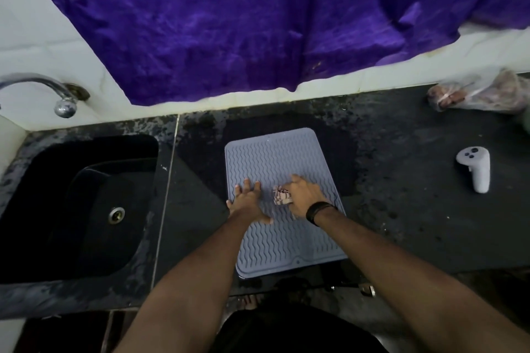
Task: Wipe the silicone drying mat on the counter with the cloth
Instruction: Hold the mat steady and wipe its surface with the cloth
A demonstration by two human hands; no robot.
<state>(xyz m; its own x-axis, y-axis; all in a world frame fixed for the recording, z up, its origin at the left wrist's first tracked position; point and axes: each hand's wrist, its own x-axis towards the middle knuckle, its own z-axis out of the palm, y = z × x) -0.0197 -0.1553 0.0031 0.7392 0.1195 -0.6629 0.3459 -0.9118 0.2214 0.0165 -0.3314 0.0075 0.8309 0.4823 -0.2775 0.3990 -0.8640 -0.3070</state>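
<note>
Dark counter (401, 223) carries a grey silicone drying mat (275, 157) at its centre, the mat's near end reaching the front edge. Left hand (248, 200) lies flat on the mat, fingers spread and straight. Right hand (304, 198) grips a bunched cloth (281, 195) mid-mat. White controller (474, 167) sits toward the counter's right edge.

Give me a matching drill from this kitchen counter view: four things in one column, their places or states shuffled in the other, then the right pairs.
Things:
1. grey ribbed silicone drying mat
2. crumpled patterned cloth
3. white handheld controller
4. curved chrome tap

Places or states:
A. on the wall above the black sink
B. lying alone on the counter, right of the mat
C. bunched under the right hand
D. flat on the dark counter, pressed by the left hand

Pairs: 1-D, 2-C, 3-B, 4-A
</note>
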